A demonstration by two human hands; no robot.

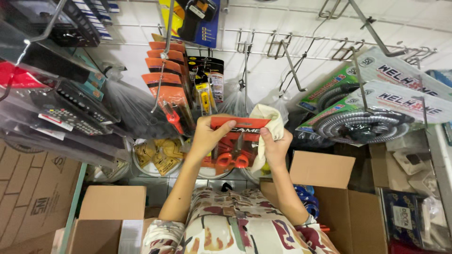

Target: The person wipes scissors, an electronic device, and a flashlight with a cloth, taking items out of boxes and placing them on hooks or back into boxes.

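A carded blister pack of orange-handled scissors point(237, 143) is gripped at its left edge by the left hand point(207, 136), held up before the pegboard wall. The right hand point(275, 146) is closed on a cream cloth point(266, 124), apparently pressed against the pack's right edge.

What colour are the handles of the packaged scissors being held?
Orange scissor handles, seen best in the head view.

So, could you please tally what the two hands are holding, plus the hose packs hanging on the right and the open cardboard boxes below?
Packs of orange-handled scissors, held by both the left hand and right hand: 1
Cream cloths, in the right hand: 1
Coiled metal hose packs: 2
Open cardboard boxes: 2
Total: 6
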